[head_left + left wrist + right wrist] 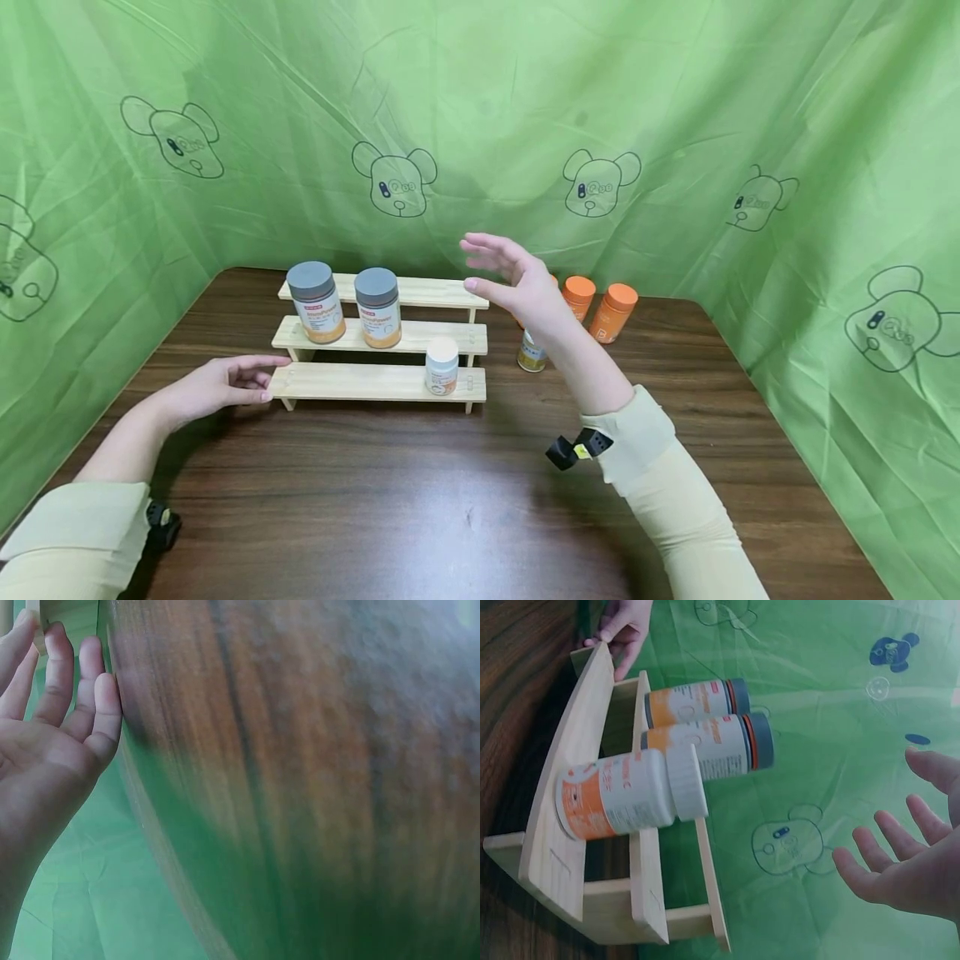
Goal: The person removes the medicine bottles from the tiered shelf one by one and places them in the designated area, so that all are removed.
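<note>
A three-tier wooden display rack [345, 382] stands on the table, its left end held between the thumb and fingers of my left hand [213, 390]. In the left wrist view, thumb and index finger [18, 688] meet at the wood's edge. My right hand [517, 279] is raised beside the rack's right end, fingers spread and nothing in them. Two grey-lidded supplement jars [318, 308] [378, 312] stand on the middle tier. Toward the right of the lowest tier is a small white pill bottle [442, 367], upright; the right wrist view shows its orange-and-white label.
Right of the rack stand several orange-capped bottles [612, 315], partly hidden behind my right arm. A small bottle with a yellowish base [531, 354] is in front of them. Green cloth [495, 100] with bear-head drawings encloses the dark wooden table [360, 500] at back and sides.
</note>
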Available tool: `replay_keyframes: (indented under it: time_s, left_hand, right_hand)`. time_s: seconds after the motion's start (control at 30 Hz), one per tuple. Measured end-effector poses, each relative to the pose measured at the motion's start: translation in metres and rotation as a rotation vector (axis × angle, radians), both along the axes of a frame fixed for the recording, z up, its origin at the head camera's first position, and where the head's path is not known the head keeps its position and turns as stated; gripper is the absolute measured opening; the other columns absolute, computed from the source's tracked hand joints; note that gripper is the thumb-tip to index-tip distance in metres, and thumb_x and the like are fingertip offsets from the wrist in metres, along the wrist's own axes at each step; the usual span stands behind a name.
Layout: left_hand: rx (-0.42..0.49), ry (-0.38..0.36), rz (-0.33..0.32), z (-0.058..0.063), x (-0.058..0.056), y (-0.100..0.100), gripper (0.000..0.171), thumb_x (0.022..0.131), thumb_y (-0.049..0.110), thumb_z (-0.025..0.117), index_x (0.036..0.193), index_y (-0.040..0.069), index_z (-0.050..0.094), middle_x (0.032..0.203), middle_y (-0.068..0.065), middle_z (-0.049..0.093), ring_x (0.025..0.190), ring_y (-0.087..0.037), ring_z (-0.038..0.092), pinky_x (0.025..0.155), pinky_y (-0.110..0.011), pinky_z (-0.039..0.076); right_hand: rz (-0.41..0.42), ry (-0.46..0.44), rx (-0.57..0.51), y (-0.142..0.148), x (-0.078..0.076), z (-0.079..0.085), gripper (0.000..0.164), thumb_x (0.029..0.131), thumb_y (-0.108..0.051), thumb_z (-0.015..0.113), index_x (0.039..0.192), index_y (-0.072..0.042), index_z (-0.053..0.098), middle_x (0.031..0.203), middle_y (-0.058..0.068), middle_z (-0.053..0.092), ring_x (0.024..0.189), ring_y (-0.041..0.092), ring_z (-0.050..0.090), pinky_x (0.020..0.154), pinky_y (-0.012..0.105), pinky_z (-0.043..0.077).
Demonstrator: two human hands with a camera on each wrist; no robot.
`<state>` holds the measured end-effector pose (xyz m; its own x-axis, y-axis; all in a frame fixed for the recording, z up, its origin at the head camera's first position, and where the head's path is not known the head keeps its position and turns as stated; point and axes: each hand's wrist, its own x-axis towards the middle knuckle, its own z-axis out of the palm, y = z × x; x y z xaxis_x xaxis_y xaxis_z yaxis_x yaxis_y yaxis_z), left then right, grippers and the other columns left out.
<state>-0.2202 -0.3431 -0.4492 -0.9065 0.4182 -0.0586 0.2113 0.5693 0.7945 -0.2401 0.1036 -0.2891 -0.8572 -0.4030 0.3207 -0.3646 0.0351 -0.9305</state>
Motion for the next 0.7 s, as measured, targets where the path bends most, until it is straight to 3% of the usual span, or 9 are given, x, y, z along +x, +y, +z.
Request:
replay_keyframes:
  time_s: [0.23,0.53,0.7]
  left_hand:
    - [-0.026,0.024,0.013,0.0,0.0,0.001,0.058,0.087,0.022,0.069,0.138,0.008,0.047,0.104,-0.009,0.061,0.092,-0.003,0.056,0.075,-0.02,0.045]
    - [0.005,-0.006,-0.002,-0.001,0.0,0.001,0.058,0.087,0.02,0.068,0.139,0.006,0.045,0.104,-0.011,0.062,0.093,-0.004,0.057,0.075,-0.021,0.046]
    - [0.022,-0.01,-0.007,-0.001,0.0,0.001,0.058,0.087,0.018,0.068,0.139,0.005,0.045,0.105,-0.011,0.062,0.093,-0.005,0.057,0.074,-0.021,0.047]
  right_hand:
    - [0.041,0.015,0.04,-0.02,0.0,-0.006,0.055,0.084,-0.013,0.071,0.135,-0.018,0.051,0.137,0.0,0.052,0.126,0.02,0.047,0.098,0.04,0.042]
    - [0.036,0.013,0.123,-0.048,-0.003,-0.014,0.055,0.083,-0.021,0.074,0.133,-0.029,0.053,0.134,-0.014,0.052,0.122,0.011,0.049,0.096,0.033,0.044]
    - [0.046,-0.009,0.135,-0.062,-0.006,-0.018,0.056,0.083,-0.02,0.073,0.134,-0.027,0.052,0.136,-0.012,0.051,0.125,0.015,0.047,0.101,0.038,0.04]
